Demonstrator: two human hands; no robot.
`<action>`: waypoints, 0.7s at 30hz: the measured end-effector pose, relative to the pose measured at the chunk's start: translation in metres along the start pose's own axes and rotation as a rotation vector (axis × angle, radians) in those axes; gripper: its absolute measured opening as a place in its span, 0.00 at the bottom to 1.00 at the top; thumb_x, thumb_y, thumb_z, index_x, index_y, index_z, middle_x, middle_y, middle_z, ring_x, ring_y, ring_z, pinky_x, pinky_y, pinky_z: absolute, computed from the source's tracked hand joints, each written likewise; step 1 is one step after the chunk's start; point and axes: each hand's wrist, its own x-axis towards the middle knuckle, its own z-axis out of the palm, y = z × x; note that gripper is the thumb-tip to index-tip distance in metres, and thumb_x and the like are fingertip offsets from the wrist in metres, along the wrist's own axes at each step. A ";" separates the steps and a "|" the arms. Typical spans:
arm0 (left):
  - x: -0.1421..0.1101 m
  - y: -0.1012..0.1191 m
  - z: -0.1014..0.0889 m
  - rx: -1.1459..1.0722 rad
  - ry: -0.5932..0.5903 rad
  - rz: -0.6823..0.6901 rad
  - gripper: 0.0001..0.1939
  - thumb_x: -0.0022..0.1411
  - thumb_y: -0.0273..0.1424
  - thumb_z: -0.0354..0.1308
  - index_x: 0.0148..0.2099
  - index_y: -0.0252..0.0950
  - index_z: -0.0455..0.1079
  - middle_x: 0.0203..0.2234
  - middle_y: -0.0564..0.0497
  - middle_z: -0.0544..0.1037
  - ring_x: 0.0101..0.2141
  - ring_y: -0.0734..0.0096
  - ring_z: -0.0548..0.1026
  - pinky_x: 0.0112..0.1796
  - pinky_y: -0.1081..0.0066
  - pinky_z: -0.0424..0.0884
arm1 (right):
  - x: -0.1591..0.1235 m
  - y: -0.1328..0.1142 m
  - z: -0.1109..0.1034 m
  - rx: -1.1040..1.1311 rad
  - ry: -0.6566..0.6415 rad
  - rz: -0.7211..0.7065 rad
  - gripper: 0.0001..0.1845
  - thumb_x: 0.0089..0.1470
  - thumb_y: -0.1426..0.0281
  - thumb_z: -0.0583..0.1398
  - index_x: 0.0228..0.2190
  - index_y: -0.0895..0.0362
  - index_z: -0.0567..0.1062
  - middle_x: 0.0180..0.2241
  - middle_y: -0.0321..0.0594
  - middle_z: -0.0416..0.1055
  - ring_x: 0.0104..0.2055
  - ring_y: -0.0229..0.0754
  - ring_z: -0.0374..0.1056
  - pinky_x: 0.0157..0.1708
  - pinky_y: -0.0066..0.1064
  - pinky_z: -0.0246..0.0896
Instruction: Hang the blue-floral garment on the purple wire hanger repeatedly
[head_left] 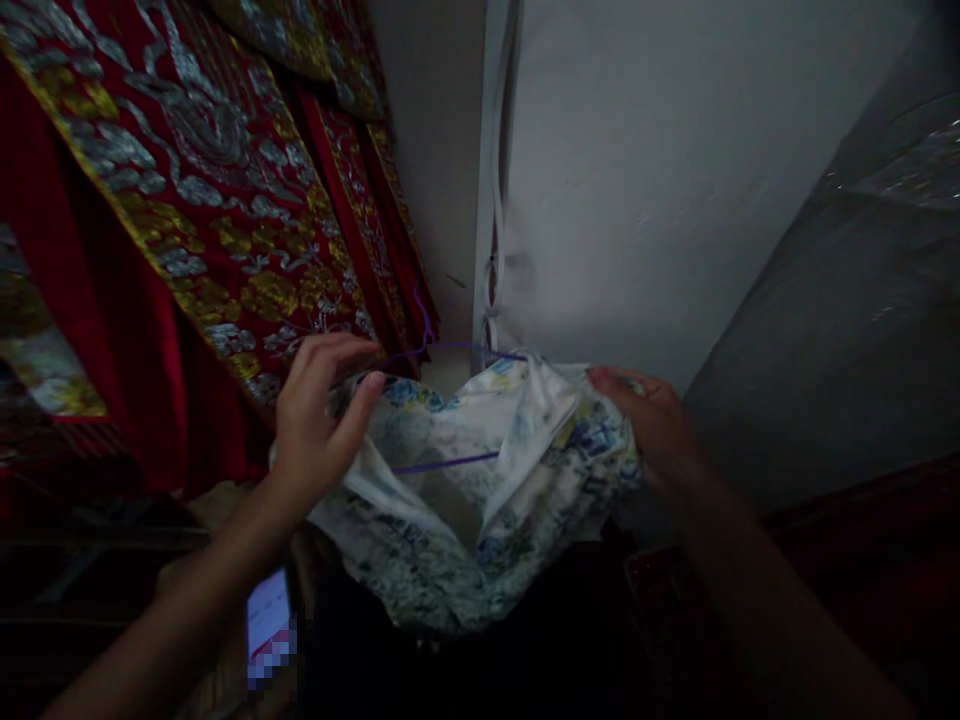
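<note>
A white blouse-like garment (450, 590) with blue and yellow flower print hangs in front of me on a thin purple hanger (446, 463). The hanger's hook stands up above the open V-shaped neckline. With thumb and fingers closed, my right hand (652, 415) grips the cloth at the right shoulder. At the left shoulder is my left hand (322, 400), its fingers curved and its thumb apart from them, near the hanger's end. Whether its palm touches the cloth is hard to see in the dim light.
Red embroidered hangings (202, 180) with gold and silver patterns cover the left side. A pale wall (637, 180) with a white cable (496, 160) stands ahead. Clear plastic sheeting (862, 300) is at right. A lit phone (268, 610) shows at lower left.
</note>
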 end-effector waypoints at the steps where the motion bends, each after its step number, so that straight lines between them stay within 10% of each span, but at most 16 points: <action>1: -0.005 0.004 0.003 0.014 0.054 0.087 0.09 0.65 0.30 0.60 0.48 0.39 0.74 0.43 0.47 0.77 0.46 0.60 0.75 0.49 0.62 0.70 | 0.013 -0.008 0.003 0.030 0.031 -0.046 0.22 0.36 0.55 0.76 0.27 0.57 0.78 0.19 0.35 0.73 0.19 0.41 0.70 0.22 0.31 0.70; 4: -0.027 0.013 0.024 -0.080 -0.141 0.129 0.12 0.68 0.27 0.55 0.52 0.40 0.73 0.34 0.51 0.77 0.36 0.66 0.76 0.41 0.67 0.70 | 0.052 -0.025 0.012 0.091 0.080 -0.155 0.19 0.41 0.57 0.74 0.24 0.57 0.75 0.19 0.35 0.72 0.24 0.43 0.74 0.26 0.33 0.72; 7: -0.053 0.015 0.061 -0.150 -0.622 -0.132 0.24 0.70 0.30 0.52 0.67 0.40 0.61 0.29 0.53 0.77 0.28 0.67 0.76 0.33 0.69 0.69 | 0.067 -0.029 0.010 0.141 0.167 -0.214 0.17 0.47 0.59 0.71 0.24 0.57 0.73 0.20 0.35 0.72 0.30 0.45 0.77 0.31 0.34 0.74; 10: -0.085 0.011 0.098 -0.160 -0.854 -0.291 0.27 0.70 0.33 0.52 0.69 0.41 0.59 0.32 0.51 0.80 0.30 0.63 0.78 0.33 0.68 0.68 | 0.054 -0.018 -0.008 0.175 0.300 -0.243 0.15 0.49 0.60 0.69 0.25 0.56 0.73 0.20 0.34 0.71 0.33 0.46 0.77 0.34 0.36 0.74; 15: -0.148 0.021 0.125 -0.249 -0.866 -0.361 0.11 0.68 0.37 0.56 0.47 0.38 0.74 0.36 0.46 0.80 0.37 0.59 0.78 0.39 0.66 0.68 | 0.029 0.015 -0.042 0.163 0.347 -0.145 0.17 0.49 0.56 0.69 0.31 0.56 0.77 0.25 0.37 0.75 0.35 0.47 0.77 0.35 0.37 0.74; 21: -0.200 0.061 0.113 -0.533 -0.654 -0.723 0.15 0.75 0.40 0.45 0.41 0.38 0.67 0.28 0.51 0.74 0.30 0.65 0.73 0.34 0.70 0.66 | -0.021 0.055 -0.031 0.164 0.594 -0.365 0.16 0.44 0.68 0.69 0.39 0.54 0.79 0.39 0.36 0.77 0.43 0.40 0.74 0.45 0.32 0.70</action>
